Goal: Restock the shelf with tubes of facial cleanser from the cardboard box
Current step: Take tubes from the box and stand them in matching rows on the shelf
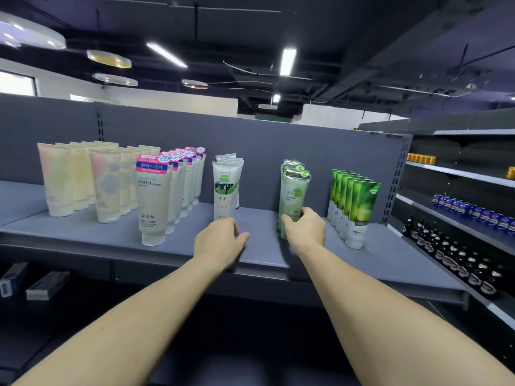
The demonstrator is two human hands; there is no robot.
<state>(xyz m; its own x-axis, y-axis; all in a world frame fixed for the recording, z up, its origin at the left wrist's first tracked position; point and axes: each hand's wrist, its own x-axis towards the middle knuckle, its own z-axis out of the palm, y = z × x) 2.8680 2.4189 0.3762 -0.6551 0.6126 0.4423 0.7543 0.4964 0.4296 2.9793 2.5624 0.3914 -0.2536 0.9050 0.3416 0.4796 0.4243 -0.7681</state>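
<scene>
Two hands reach the shelf [83, 232]. Right hand [305, 228] grips a pale green tube [292, 196]. Left hand [220, 240] hovers, fingers loosely curled, holding nothing.

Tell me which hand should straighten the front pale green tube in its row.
Right. The right hand already grips the base of the pale green tube. The left hand hovers over the shelf edge by the white tube, holding nothing.

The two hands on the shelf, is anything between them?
No. In the head view, only bare grey shelf lies between the left hand and right hand.
</scene>
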